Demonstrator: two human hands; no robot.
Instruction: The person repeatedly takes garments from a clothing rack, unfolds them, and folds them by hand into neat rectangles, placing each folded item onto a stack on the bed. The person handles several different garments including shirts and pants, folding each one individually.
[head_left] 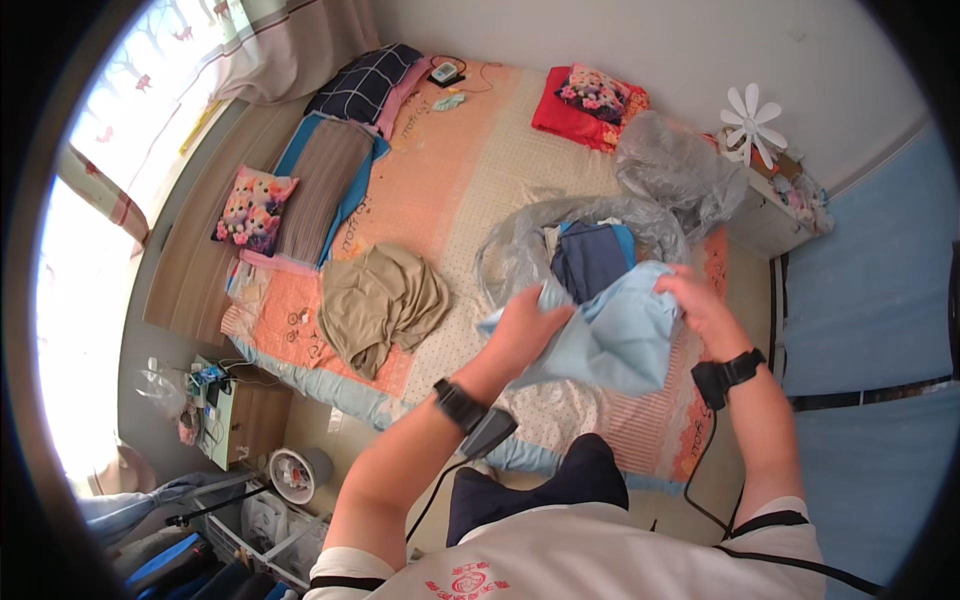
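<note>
A light blue cloth garment (pixel 615 335) hangs spread between my two hands, above the near side of the bed. My left hand (pixel 530 325) is closed on its left edge, slightly smeared by motion. At the upper right corner my right hand (pixel 692 300) grips the fabric. Just beyond it lies an opened clear plastic bag (pixel 510 240) with folded dark blue clothes (pixel 592 262) inside. A crumpled khaki garment (pixel 385 305) rests on the bed to the left of my left hand. What kind of garment the light blue one is, I cannot tell.
The bed (pixel 480 130) carries pillows at its left and a red folded blanket (pixel 570 110) at the back. Another plastic bag (pixel 680 170) sits by a white cabinet (pixel 765 215). A bedside cabinet (pixel 250 425), a bin (pixel 298 475) and a clothes rack (pixel 235 505) stand lower left.
</note>
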